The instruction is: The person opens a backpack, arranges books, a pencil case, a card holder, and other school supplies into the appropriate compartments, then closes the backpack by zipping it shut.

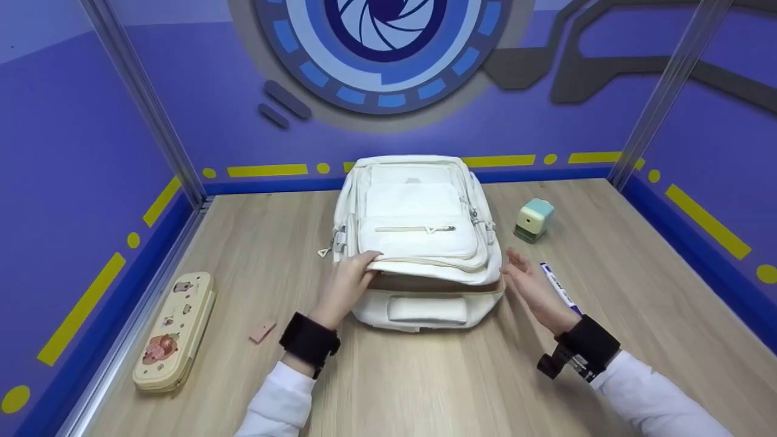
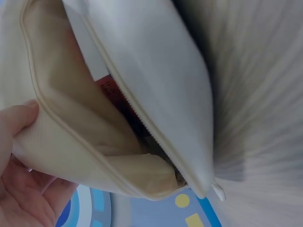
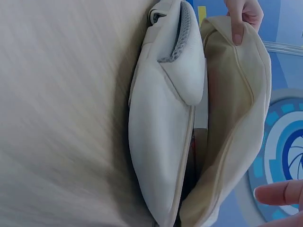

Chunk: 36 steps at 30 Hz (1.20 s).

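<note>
A white backpack [image 1: 419,224] lies flat on the wooden table [image 1: 425,376], its main compartment unzipped toward me. My left hand [image 1: 347,284] pinches the upper flap's edge and lifts it, thumb on the rim [image 2: 19,118]. Inside the opening [image 2: 128,113] a red item shows against the beige lining [image 3: 236,118]. My right hand [image 1: 531,285] hovers open just right of the bag's corner, holding nothing; its fingertip [image 3: 277,194] shows in the right wrist view. The left hand's fingers [image 3: 239,19] appear at the top of that view on the flap.
A blue-and-white marker [image 1: 559,286] lies by my right hand. A mint pencil sharpener [image 1: 534,220] stands right of the bag. A cream pencil case [image 1: 175,331] and a small pink eraser [image 1: 262,331] lie at the left. Purple walls enclose the table.
</note>
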{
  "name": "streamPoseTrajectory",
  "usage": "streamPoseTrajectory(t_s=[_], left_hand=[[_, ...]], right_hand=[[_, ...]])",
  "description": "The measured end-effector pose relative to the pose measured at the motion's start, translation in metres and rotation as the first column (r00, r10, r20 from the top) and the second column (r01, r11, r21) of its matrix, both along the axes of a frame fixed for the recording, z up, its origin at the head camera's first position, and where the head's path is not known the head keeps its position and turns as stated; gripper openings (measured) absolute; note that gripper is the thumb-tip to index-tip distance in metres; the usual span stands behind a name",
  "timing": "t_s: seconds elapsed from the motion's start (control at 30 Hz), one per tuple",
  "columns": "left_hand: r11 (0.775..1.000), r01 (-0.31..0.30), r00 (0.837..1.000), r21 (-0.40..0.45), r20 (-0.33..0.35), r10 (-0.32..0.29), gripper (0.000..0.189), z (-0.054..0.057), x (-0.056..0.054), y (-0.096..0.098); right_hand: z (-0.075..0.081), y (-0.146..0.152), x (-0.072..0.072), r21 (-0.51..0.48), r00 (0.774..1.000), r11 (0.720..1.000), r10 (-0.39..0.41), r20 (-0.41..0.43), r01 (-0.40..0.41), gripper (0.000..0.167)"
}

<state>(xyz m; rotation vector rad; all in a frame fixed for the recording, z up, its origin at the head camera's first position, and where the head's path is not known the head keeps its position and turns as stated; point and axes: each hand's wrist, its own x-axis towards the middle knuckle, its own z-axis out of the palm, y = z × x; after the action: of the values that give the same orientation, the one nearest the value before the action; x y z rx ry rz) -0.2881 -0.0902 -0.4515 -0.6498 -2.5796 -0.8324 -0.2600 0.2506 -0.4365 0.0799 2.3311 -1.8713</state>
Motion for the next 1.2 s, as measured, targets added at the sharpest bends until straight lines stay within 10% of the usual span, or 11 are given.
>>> streamPoseTrajectory(t_s=[0.2, 0.4, 0.6, 0.87, 1.2], left_hand=[[0.999, -0.012, 0.999, -0.042, -0.034, 0.011, 0.033, -0.007, 0.004, -0.002], [0.999, 0.001, 1.000, -0.041, -0.020, -0.002, 0.036, -0.010, 0.006, -0.002], [0.999, 0.030, 1.000, -0.025, 0.001, -0.030, 0.038, -0.014, 0.008, -0.001], [0.999, 0.035, 0.998, -0.041, -0.049, -0.037, 0.036, -0.019, 0.010, -0.002], [0.985, 0.141, 0.990, -0.099, 0.030, -0.139, 0.044, -0.020, 0.017, -0.013]], right_hand=[[-0.007, -0.016, -0.001, 0.252, 0.952, 0.967, 0.121, -0.282, -0.049, 0.061], [-0.019, -0.042, -0.004, 0.485, 0.782, 0.865, 0.388, -0.488, -0.126, 0.064], [-0.020, -0.056, -0.004, 0.739, 0.623, 0.674, 0.578, -0.528, 0.000, 0.053], [-0.015, -0.065, -0.003, 0.830, 0.568, 0.553, 0.659, -0.493, 0.079, 0.037], [-0.020, -0.071, -0.004, 0.846, 0.515, 0.510, 0.690, -0.509, 0.155, 0.013]])
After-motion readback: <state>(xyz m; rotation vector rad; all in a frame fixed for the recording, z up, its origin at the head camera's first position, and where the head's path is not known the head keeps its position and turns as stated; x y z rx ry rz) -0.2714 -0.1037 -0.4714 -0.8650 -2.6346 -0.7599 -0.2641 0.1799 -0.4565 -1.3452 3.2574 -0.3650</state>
